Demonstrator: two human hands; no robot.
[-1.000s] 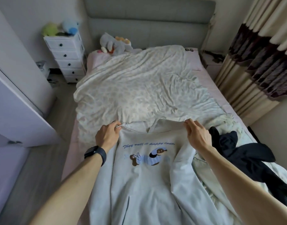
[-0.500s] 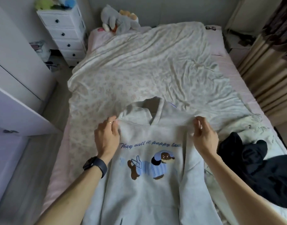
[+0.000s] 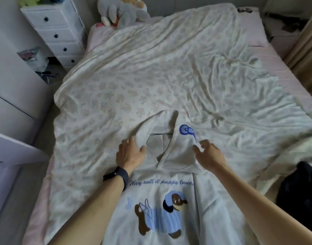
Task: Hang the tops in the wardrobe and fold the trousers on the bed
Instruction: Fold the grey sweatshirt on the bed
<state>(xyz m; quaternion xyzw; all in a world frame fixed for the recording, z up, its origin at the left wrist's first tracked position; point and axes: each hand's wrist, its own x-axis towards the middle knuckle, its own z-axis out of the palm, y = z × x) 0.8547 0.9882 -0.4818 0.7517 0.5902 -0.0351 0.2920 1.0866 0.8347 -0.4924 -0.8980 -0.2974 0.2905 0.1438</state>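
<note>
On bed (image 3: 151,71), hoodie (image 3: 169,193) (hands (image 3: 130,153) at hood (image 3: 180,145))

Pale hoodie (image 3: 160,206) lies front-up on the bed (image 3: 151,76), puppy print and blue script showing, hood (image 3: 169,138) spread flat toward the headboard. The left hand (image 3: 129,153), with a dark watch (image 3: 116,175) on the wrist, rests on the hood's left edge, fingers spread. The right hand (image 3: 209,156) sits at the hood's right edge, fingers loosely bent, thumb apart. A dark garment (image 3: 300,197) is bunched at the right. White drawers (image 3: 58,30) and a grey plush toy (image 3: 119,13) are up top.
</note>
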